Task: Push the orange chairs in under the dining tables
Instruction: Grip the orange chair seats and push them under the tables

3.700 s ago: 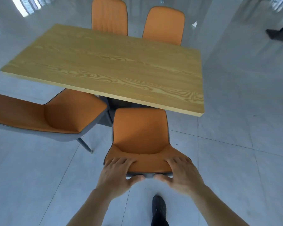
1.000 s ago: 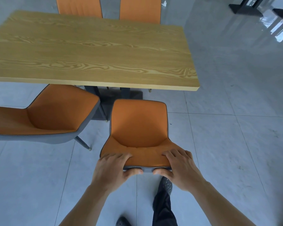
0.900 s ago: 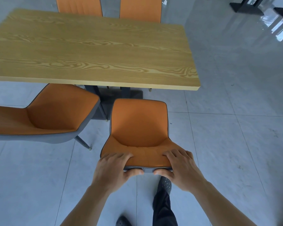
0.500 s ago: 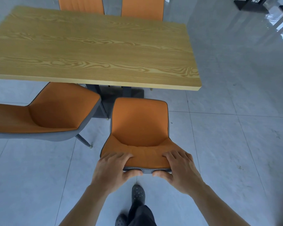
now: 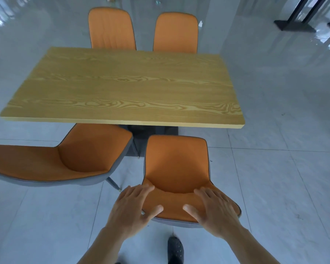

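An orange chair [image 5: 176, 162] with a grey shell stands right in front of me, facing the wooden dining table [image 5: 126, 86]. Its seat front sits just short of the table's near edge. My left hand [image 5: 133, 208] and my right hand [image 5: 213, 208] lie flat on the top of its backrest, one at each corner. The fingers are spread and the thumbs rest on the orange padding, gripping nothing. A second orange chair [image 5: 69, 159] stands to the left, turned sideways, with its seat corner under the table edge.
Two more orange chairs [image 5: 111, 29] [image 5: 175, 33] are tucked in at the table's far side. The table's dark pedestal base [image 5: 152, 130] shows under the near edge. My black shoe [image 5: 175, 250] is behind the chair. A black table base [image 5: 293, 25] stands far right on the glossy tile floor.
Both hands have let go of the backrest edge: thumbs came out from under it and fingers spread flat. The view has tilted up, showing more of the far chairs.
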